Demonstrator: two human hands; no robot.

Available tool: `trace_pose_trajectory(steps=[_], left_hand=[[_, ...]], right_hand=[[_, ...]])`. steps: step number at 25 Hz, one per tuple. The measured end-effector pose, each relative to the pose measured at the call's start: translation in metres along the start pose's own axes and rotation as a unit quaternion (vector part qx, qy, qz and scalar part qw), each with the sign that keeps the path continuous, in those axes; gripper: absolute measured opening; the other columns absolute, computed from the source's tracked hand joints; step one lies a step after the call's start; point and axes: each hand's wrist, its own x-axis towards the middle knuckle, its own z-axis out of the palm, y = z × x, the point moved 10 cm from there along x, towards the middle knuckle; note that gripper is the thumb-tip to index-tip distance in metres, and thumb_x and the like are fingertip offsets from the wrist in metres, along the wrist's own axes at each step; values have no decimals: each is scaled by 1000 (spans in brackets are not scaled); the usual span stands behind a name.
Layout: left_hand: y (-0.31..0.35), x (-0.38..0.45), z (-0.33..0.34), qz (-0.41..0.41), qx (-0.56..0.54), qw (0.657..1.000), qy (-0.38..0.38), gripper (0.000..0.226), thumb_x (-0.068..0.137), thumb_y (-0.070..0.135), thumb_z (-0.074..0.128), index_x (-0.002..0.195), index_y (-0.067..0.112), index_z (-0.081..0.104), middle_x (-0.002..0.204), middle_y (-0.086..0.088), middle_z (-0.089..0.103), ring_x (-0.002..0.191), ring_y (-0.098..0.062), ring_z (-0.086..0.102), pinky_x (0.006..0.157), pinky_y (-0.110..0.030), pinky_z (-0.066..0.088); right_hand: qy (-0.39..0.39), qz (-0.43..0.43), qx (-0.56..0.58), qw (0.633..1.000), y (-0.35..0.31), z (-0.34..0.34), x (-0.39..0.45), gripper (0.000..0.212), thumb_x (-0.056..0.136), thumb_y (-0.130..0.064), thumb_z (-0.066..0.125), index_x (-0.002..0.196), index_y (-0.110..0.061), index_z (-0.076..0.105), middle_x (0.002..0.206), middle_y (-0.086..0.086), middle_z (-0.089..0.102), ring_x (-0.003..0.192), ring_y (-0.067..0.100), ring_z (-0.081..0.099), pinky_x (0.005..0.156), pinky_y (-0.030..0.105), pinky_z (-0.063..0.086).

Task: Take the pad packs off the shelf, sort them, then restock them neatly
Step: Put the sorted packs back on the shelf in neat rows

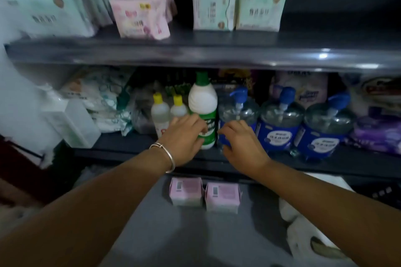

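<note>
Head view, looking down past both forearms at a dark two-level shelf (195, 54). The left hand (184, 138) (a silver bangle (167, 154) on its wrist) reaches to the lower level, its fingers curled loosely against the front of a white bottle with a green cap and label (202, 106); whether this grip truly closes round the bottle cannot be told. The right hand (243, 143) is just beside it, fingers bent in front of a clear pump bottle with a blue label (237, 110), touching or nearly touching it, and its grip also cannot be told for sure.

Left of the left grip stand two small bottles with yellow caps (160, 112), and further left lie white wrapped packs (102, 97). Right of the right grip stand two more blue pump bottles (280, 121), then purple packs (377, 134) at the far end.

Above both grips, on the upper level, sit the pad packs: pale green packs (236, 8) stacked in two neat columns to the upper right, a pink pack (138, 16) leaning slightly right of upright above the left grip, and a blurred pale green pack (45, 13) to the far upper left.

Below the grips, near the wrists, two pink pad packs (205, 194) lie side by side on a grey floor (173, 234).
</note>
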Motion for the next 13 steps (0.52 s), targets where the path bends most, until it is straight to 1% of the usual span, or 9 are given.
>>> trace_pose_trajectory(steps=[1,3,5,6,8,10,13], left_hand=[[-2,-11,26,-1,-5,999,-37,22,81,28,53,96,13,58,96,-7,56,90,-31,57,76,-38,39],[-7,-36,84,-25,-18,992,-121,30,88,34,53,111,16,55,111,-4,53,106,-26,51,86,-35,33],[-18,-57,140,-59,-5,979,-196,44,89,42,54,127,21,45,126,1,45,118,-20,43,91,-31,28],[-25,-67,165,-78,5,969,-235,53,87,45,55,133,22,40,132,2,41,123,-18,39,94,-31,27],[-43,-84,209,-116,23,948,-297,72,83,49,61,141,22,29,141,2,34,129,-18,34,101,-32,28],[-57,-96,238,-137,58,927,-343,87,79,47,66,146,19,19,148,-1,28,133,-21,31,107,-35,26],[-72,-101,270,-152,99,915,-361,100,75,42,71,148,15,9,151,-4,23,135,-23,28,112,-38,24]], right_hand=[[-33,10,9,999,4,22,-10,36,66,8,65,101,1,67,96,17,62,90,38,57,78,42,47],[-110,31,16,993,14,70,-32,40,77,1,60,117,0,61,110,17,59,104,36,52,90,37,40],[-198,30,6,980,22,120,-53,46,87,-10,57,132,-6,50,127,13,51,118,30,44,99,30,32],[-240,32,-4,970,28,143,-63,48,89,-17,56,135,-9,46,131,10,48,121,27,41,101,28,30],[-307,60,-14,950,46,184,-79,55,88,-29,60,137,-12,40,136,7,43,123,23,38,102,29,32],[-354,88,-33,931,63,213,-92,71,84,-37,65,142,-13,32,141,6,38,125,24,35,103,32,32],[-385,117,-70,913,84,246,-102,87,77,-43,70,145,-16,23,145,5,33,129,26,31,104,39,28]])
